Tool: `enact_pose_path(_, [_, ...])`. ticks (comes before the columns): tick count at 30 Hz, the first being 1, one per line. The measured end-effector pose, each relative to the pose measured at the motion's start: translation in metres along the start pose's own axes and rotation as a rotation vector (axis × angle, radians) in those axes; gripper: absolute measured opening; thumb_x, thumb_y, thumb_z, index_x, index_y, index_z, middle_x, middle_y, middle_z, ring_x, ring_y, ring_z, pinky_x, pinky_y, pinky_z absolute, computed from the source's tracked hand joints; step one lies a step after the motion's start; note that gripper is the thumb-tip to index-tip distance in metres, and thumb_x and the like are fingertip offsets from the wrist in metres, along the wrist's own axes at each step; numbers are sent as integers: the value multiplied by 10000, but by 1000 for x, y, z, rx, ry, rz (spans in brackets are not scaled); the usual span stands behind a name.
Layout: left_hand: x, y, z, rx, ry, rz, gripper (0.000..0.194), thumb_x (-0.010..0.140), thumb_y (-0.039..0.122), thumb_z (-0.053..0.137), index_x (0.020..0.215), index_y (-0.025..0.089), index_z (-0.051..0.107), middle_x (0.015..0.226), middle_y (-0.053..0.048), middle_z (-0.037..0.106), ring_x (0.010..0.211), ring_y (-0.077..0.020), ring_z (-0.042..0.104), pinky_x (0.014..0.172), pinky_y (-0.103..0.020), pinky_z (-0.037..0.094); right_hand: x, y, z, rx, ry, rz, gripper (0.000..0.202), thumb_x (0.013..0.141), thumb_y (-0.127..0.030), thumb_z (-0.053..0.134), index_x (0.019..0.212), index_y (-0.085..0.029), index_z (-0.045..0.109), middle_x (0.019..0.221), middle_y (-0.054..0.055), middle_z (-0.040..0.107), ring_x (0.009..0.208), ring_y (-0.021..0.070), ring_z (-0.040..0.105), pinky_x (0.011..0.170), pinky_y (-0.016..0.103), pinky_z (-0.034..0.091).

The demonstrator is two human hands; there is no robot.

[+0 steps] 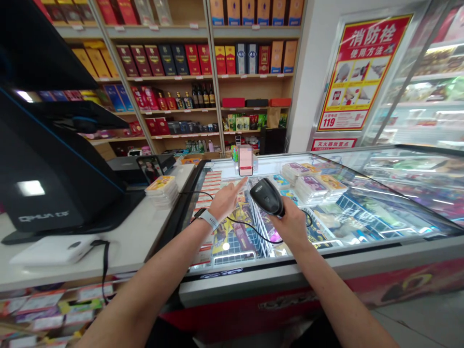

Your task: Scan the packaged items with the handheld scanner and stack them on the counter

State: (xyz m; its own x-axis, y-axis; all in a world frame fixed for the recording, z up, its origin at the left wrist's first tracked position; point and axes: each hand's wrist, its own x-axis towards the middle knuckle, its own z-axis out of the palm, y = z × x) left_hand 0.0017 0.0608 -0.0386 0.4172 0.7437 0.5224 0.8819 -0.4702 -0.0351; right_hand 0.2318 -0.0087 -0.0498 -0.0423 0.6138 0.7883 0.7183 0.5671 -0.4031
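My right hand (293, 223) is wrapped around the handle of a black barcode scanner (267, 195), whose head points up and forward over the glass top of a chest freezer (224, 282). A black cable runs from it to the left across the glass. My left hand (224, 200), with a watch (207, 217) at the wrist, holds nothing. Its index finger stretches toward a phone (245, 162) propped upright near the freezer's far edge. The fingertip is just below the phone; whether they touch I cannot tell. The other left fingers look curled.
Stacks of packaged cards or packets (311, 188) sit on the freezer glass at right, another stack (161, 190) on the left counter (136, 237). A black checkout terminal (47, 179) and a white device (54, 249) stand there. Stocked shelves (166, 77) line the back.
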Motion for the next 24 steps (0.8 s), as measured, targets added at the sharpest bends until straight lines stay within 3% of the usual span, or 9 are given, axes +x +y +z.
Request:
enact_pose_path(6, [-7, -27, 4, -191, 55, -254, 569, 834, 143, 469, 1393, 245, 436, 949, -75, 654, 838, -218, 640, 813, -334, 486, 0, 1, 2, -40, -15, -6, 174, 793, -296, 609, 934, -204, 566, 812, 47, 633, 751, 217, 600, 647, 295, 418])
enact_pose_path(12, [-11, -49, 16, -345, 138, -399, 564, 810, 219, 544, 1360, 227, 423, 858, -32, 682, 743, -202, 666, 735, -321, 509, 1, 0, 4, -23, -45, 1, 167, 774, -262, 597, 928, -208, 563, 832, 51, 652, 757, 212, 605, 652, 289, 420])
enact_pose_path(17, [-11, -47, 13, -489, 204, -414, 599, 789, 232, 588, 1359, 248, 404, 1062, -41, 684, 887, -176, 676, 794, -296, 507, 6, -2, 4, 7, -101, 61, 138, 741, -255, 609, 867, -214, 570, 768, 28, 635, 715, 203, 600, 629, 278, 411])
enact_pose_path(24, [-12, -38, 3, -649, 303, -477, 598, 763, 250, 640, 1326, 266, 438, 1008, -21, 702, 902, -183, 675, 798, -304, 511, 20, -2, 7, 29, -249, 98, 121, 748, -280, 616, 844, -207, 601, 764, 21, 647, 709, 200, 606, 626, 272, 401])
